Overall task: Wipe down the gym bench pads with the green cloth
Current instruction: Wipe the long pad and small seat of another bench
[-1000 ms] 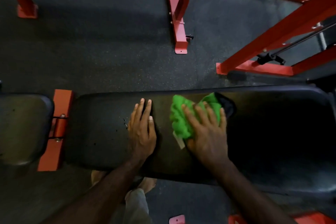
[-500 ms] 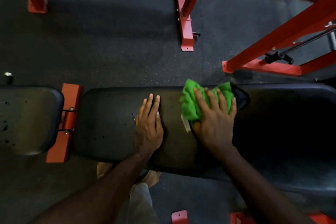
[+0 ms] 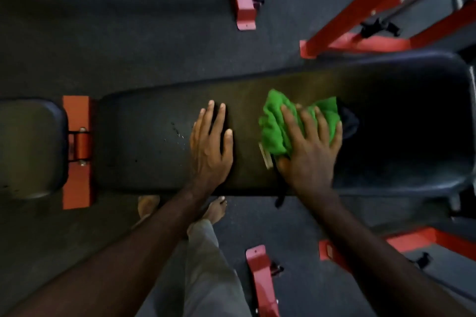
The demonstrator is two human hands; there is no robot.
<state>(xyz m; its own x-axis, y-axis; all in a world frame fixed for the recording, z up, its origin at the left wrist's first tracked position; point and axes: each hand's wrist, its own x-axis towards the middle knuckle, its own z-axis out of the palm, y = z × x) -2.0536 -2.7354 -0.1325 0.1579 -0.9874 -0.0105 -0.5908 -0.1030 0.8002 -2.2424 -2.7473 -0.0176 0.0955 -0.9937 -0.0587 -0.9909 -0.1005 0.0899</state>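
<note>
Wiping step in hand: right hand (image 3: 309,152), fingers spread, presses green cloth (image 3: 277,126) flat on long bench pad (image 3: 144,141), mid-length; left hand (image 3: 210,147) rests flat beside, holding nothing; small seat pad (image 3: 31,147) unwiped, likely; next move needs sideways strokes.

Cloth (image 3: 275,128) on pad (image 3: 144,141) (right of left hand (image 3: 210,147))

Left hand (image 3: 210,144) lies flat, fingers straight; right hand (image 3: 307,147) presses down, fingers spread.
</note>
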